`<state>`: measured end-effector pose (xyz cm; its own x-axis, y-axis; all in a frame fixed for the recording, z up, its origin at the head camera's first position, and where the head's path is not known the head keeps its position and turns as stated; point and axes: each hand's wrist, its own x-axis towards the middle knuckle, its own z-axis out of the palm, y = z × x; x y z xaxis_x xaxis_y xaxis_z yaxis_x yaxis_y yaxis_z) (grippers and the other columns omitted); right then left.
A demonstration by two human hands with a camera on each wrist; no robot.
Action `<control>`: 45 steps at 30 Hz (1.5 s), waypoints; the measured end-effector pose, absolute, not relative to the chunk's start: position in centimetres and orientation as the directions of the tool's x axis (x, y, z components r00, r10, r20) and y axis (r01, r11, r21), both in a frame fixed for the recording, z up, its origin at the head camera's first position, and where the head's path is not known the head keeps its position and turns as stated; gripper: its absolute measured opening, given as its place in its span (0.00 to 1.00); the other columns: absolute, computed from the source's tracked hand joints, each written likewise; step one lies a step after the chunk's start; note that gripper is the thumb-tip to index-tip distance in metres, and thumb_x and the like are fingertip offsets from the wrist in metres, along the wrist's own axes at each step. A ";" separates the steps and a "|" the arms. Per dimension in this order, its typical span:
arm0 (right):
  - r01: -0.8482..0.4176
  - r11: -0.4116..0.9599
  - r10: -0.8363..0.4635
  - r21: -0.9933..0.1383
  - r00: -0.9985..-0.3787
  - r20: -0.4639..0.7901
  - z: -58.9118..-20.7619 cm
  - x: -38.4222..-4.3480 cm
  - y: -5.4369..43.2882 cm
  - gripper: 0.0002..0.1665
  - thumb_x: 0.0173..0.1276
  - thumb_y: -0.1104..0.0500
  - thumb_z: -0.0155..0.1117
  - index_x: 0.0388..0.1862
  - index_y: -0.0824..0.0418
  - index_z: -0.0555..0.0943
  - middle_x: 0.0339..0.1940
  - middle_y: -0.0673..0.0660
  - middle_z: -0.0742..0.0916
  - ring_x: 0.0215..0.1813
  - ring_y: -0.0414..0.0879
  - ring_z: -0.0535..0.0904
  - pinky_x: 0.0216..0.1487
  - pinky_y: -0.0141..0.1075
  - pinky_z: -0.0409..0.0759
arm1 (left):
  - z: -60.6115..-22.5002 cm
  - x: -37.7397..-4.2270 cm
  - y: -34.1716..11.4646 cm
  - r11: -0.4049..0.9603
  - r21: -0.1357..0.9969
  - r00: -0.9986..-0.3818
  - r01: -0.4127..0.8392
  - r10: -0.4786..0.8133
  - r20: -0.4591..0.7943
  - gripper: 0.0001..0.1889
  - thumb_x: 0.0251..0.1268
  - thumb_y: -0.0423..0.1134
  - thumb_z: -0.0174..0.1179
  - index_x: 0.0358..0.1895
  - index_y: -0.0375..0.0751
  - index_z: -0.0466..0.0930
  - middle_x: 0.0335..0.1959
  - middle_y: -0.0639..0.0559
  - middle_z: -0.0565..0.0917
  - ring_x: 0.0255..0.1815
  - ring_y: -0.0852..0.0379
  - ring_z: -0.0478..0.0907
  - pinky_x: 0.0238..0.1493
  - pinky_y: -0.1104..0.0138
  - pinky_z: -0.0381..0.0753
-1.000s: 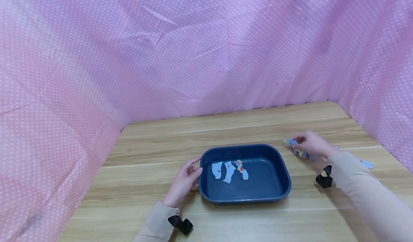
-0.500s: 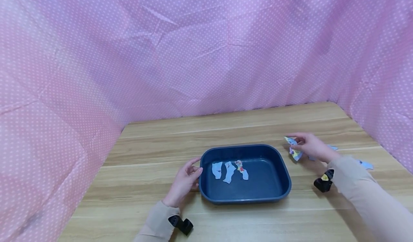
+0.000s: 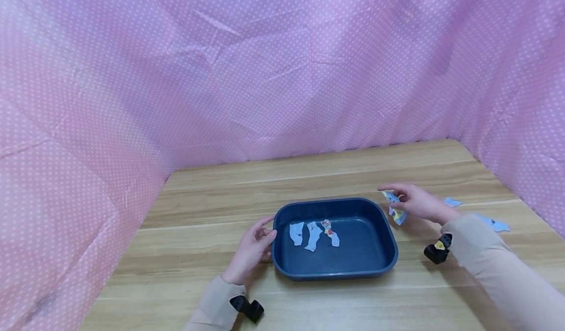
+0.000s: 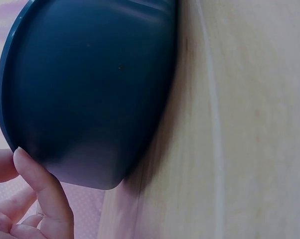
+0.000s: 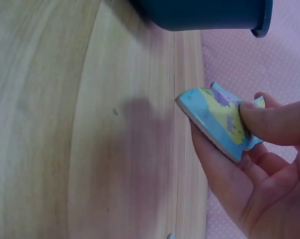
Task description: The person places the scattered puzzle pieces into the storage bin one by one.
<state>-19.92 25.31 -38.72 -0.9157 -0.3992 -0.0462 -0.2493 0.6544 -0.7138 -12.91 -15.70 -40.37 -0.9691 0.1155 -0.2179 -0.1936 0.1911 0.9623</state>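
Note:
My left hand (image 3: 252,247) grips the left rim of a dark blue rectangular tray (image 3: 335,275), thumb at the edge in the left wrist view. Inside the tray lie 3 irregular light blue puzzle pieces, one with a red and yellow print (image 3: 329,230). Just right of the tray, my right hand (image 3: 419,203) is raised above the table. Between its thumb and fingers it pinches a light blue puzzle piece (image 5: 217,117) printed in yellow and purple. Part of that piece is hidden by the thumb, and another bit of blue and yellow shows behind it.
More light blue pieces lie on the wooden table (image 3: 212,208) at the right, one (image 3: 452,202) behind the right wrist and another (image 3: 495,224) beside the sleeve. A pink dotted cloth (image 3: 282,76) hangs behind and at both sides.
My right hand has lifted the printed puzzle piece from the table and moved left toward the tray, uncovering a piece behind the wrist. The left hand and the tray stay in place.

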 end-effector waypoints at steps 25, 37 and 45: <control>-0.183 0.548 -0.265 -0.816 -0.963 0.039 -36.4 -20.2 24.8 0.27 0.69 0.64 0.56 0.66 0.69 0.65 0.39 0.60 0.80 0.35 0.34 0.77 0.40 0.35 0.81 | -40.9 -13.2 -15.9 0.183 0.968 -0.974 -0.172 0.116 -0.195 0.24 0.70 0.39 0.53 0.68 0.46 0.65 0.38 0.47 0.77 0.29 0.58 0.74 0.29 0.69 0.76; -0.240 0.494 -0.281 -0.835 -0.954 0.108 -34.8 -19.9 22.5 0.27 0.66 0.64 0.62 0.63 0.67 0.69 0.40 0.61 0.79 0.35 0.34 0.78 0.38 0.35 0.83 | -40.9 -13.4 -16.0 0.189 0.962 -0.968 -0.195 0.120 -0.220 0.24 0.70 0.40 0.54 0.67 0.48 0.66 0.39 0.47 0.78 0.30 0.58 0.75 0.32 0.68 0.77; -0.228 0.459 -0.317 -0.859 -0.945 0.082 -33.8 -20.0 20.7 0.29 0.63 0.64 0.65 0.63 0.66 0.70 0.47 0.66 0.78 0.37 0.37 0.80 0.40 0.40 0.83 | -40.9 -13.5 -15.9 0.184 0.963 -0.968 -0.196 0.118 -0.220 0.23 0.70 0.39 0.54 0.67 0.48 0.66 0.39 0.47 0.77 0.30 0.58 0.74 0.31 0.68 0.76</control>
<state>-20.03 20.71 -33.79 -0.9448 -0.3172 0.0820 -0.2284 0.4586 -0.8588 -13.54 -15.91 -40.89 -0.9684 0.1183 -0.2197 -0.1961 0.1836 0.9632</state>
